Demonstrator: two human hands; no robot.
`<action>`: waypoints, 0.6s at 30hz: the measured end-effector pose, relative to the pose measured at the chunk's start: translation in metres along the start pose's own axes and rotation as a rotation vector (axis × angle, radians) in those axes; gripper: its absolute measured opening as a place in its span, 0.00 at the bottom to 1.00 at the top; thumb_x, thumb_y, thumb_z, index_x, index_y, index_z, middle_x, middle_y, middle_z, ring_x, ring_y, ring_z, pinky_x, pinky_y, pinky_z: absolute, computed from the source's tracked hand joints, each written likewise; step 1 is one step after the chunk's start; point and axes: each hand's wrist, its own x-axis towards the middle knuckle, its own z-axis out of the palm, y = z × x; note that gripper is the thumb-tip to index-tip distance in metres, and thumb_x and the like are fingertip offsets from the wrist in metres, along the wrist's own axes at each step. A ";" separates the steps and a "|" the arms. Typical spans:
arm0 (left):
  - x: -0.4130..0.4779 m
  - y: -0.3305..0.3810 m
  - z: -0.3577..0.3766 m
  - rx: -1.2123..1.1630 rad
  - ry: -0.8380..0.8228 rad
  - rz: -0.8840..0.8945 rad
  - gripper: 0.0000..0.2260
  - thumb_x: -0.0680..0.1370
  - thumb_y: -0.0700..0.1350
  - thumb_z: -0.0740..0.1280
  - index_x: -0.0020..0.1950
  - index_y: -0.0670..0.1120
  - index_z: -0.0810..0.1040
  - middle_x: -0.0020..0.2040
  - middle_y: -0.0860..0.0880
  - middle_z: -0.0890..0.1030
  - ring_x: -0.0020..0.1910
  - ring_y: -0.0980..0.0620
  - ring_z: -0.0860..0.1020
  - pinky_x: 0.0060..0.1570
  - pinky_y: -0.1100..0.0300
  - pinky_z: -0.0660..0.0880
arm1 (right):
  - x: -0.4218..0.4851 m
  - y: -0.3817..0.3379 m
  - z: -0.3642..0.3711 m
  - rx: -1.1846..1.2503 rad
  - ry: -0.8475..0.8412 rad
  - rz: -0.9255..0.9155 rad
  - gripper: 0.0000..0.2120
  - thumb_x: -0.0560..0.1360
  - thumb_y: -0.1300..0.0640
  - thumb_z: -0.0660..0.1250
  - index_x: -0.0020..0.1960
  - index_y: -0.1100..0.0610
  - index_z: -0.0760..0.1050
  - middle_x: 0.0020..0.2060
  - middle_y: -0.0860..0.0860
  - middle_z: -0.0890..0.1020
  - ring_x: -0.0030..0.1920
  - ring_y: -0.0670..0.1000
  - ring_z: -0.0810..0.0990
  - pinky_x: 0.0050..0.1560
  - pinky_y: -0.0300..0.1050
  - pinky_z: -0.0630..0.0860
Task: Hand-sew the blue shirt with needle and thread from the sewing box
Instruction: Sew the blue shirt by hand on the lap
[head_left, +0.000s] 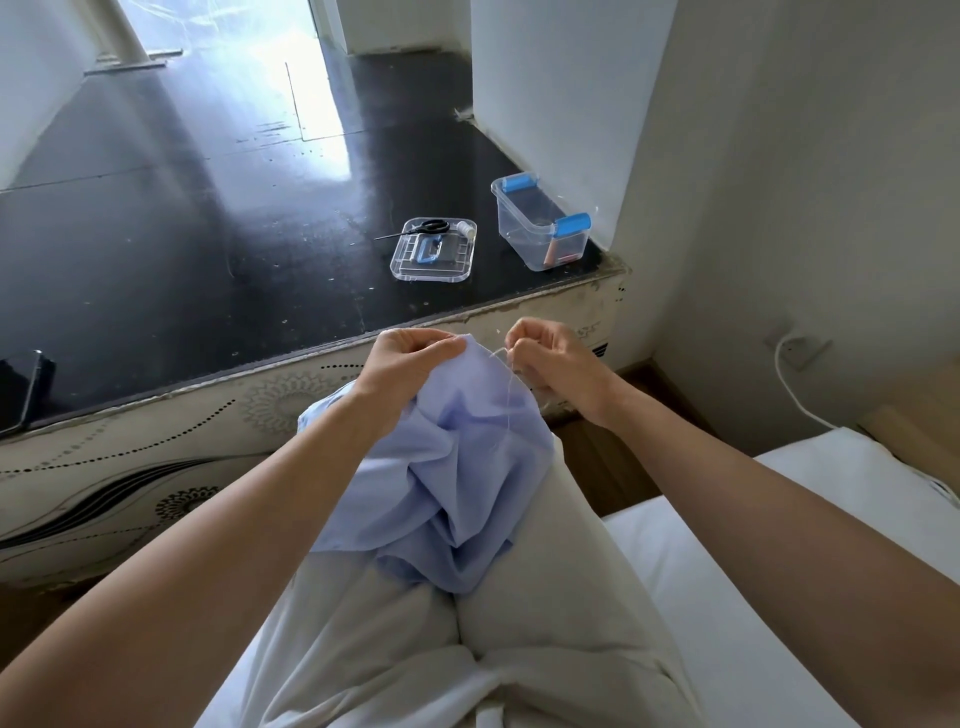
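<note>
The light blue shirt (457, 467) lies bunched over my lap. My left hand (410, 358) pinches its raised top edge. Just to the right, my right hand (550, 358) has its fingers closed on a thin white thread (511, 387) that runs down onto the cloth; the needle is too small to make out. The clear sewing box (540, 228) with blue clips stands open on the dark platform ahead. Its clear lid (434, 257) lies to the left of it, carrying black scissors (428, 227) and a white thread spool (466, 227).
The dark platform (208, 234) has a patterned front edge close to my knees. A dark phone-like object (23, 384) lies at its left edge. A white wall stands on the right with a socket and white cable (789, 374). I sit on a white bed (701, 571).
</note>
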 end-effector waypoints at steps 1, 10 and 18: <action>0.000 0.000 -0.001 0.032 -0.022 0.015 0.04 0.74 0.47 0.74 0.44 0.47 0.86 0.43 0.39 0.83 0.40 0.48 0.76 0.41 0.54 0.70 | 0.002 0.000 -0.001 0.008 0.051 -0.031 0.05 0.80 0.63 0.60 0.47 0.58 0.72 0.29 0.45 0.76 0.26 0.40 0.73 0.28 0.31 0.69; 0.001 -0.002 -0.002 0.211 -0.106 0.251 0.05 0.77 0.41 0.70 0.47 0.41 0.85 0.41 0.43 0.83 0.39 0.55 0.76 0.40 0.60 0.71 | 0.015 0.002 0.014 -0.099 -0.034 -0.055 0.06 0.80 0.56 0.64 0.49 0.55 0.79 0.42 0.56 0.80 0.44 0.52 0.79 0.42 0.44 0.77; 0.013 -0.015 -0.011 0.417 -0.003 0.376 0.07 0.76 0.45 0.72 0.38 0.49 0.81 0.32 0.54 0.77 0.32 0.56 0.72 0.36 0.58 0.70 | 0.012 0.010 0.008 -0.152 0.092 -0.072 0.06 0.77 0.55 0.69 0.49 0.59 0.79 0.41 0.63 0.81 0.40 0.56 0.79 0.44 0.52 0.80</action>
